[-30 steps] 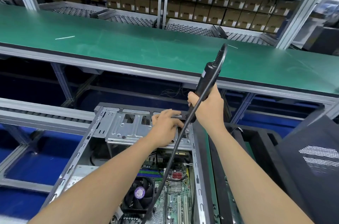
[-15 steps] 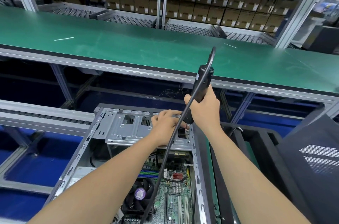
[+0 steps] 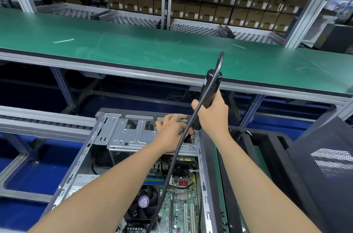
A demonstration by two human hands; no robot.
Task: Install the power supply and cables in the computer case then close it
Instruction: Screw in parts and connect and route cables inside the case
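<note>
The green counter (image 3: 133, 55) spans the far side. Below it the open computer case (image 3: 80, 158) lies on its side, its near end cut off by the frame. Forearms hide part of the motherboard (image 3: 181, 194). The right hand (image 3: 212, 116) has its grip wrapped round a black electric screwdriver (image 3: 211, 87), tip hard to make out. The left hand (image 3: 170, 131) rests on the drive cage (image 3: 122, 133); I cannot tell whether its grip pinches anything.

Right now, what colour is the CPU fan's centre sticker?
The round fan-hub sticker is purple; head view.
</note>
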